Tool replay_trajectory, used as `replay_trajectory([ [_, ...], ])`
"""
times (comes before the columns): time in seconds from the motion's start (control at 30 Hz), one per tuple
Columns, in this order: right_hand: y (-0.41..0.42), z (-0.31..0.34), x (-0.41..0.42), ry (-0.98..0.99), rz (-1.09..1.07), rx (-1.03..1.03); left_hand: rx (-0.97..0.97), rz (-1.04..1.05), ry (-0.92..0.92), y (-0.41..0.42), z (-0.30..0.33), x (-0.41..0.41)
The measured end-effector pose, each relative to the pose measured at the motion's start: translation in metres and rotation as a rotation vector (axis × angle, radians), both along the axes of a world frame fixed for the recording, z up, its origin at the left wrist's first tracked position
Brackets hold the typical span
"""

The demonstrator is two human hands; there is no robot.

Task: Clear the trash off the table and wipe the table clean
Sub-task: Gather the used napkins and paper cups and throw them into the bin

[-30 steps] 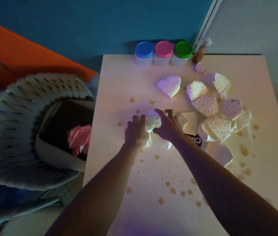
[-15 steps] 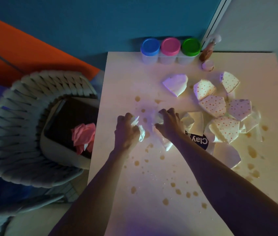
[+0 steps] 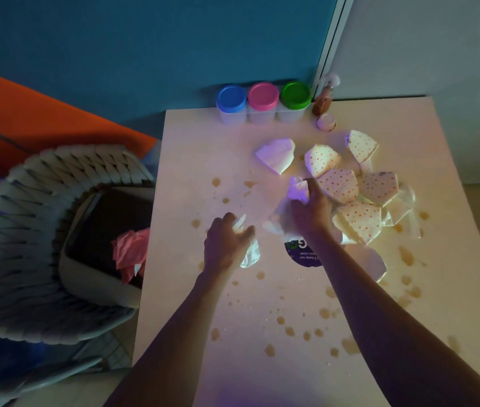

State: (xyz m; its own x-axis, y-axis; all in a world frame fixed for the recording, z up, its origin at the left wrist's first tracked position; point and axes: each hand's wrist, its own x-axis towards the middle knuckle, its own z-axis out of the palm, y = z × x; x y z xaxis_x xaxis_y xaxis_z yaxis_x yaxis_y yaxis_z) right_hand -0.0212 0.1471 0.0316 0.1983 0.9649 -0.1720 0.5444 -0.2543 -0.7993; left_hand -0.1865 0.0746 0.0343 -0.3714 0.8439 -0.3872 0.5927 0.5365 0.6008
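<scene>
My left hand [image 3: 227,245] grips a crumpled white wipe [image 3: 249,255] over the stained table [image 3: 232,333]. My right hand [image 3: 310,212] holds a second crumpled white wipe [image 3: 299,189], raised beside the pile of dotted paper pieces [image 3: 359,195]. A plain white paper piece [image 3: 277,155] lies apart, further back. Under my right wrist lies a dark purple wipes packet [image 3: 303,257]. Brown spill spots [image 3: 290,330] dot the tabletop in front and to the right.
A bin with a black liner [image 3: 106,230] holding pink crumpled paper [image 3: 131,254] sits on a woven chair [image 3: 12,230] left of the table. Three tubs with blue [image 3: 231,99], pink [image 3: 263,96] and green [image 3: 295,95] lids and a small brown bottle [image 3: 322,102] stand at the back edge.
My hands have pulled apart, tearing or separating the white wipe bundle. The left hand drew back and left with one piece; the right hand lifted its piece toward the paper pile.
</scene>
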Motion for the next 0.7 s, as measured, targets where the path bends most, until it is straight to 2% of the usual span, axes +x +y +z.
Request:
replay_trajectory([
  [0.17, -0.014, 0.001, 0.037, 0.163, -0.139, -0.096, -0.001, -0.038, 0.010, 0.002, 0.002, 0.021],
  [0.3, -0.024, 0.000, 0.058, 0.303, -0.284, -0.201, -0.007, -0.167, -0.027, -0.002, 0.004, 0.040],
  [0.57, -0.040, -0.001, 0.088, 0.613, -0.360, -0.406, 0.058, -0.202, -0.119, -0.002, 0.017, 0.076],
  [0.7, -0.048, -0.001, 0.096, 0.622, -0.386, -0.411, 0.052, -0.177, -0.152, -0.009, 0.019, 0.092],
])
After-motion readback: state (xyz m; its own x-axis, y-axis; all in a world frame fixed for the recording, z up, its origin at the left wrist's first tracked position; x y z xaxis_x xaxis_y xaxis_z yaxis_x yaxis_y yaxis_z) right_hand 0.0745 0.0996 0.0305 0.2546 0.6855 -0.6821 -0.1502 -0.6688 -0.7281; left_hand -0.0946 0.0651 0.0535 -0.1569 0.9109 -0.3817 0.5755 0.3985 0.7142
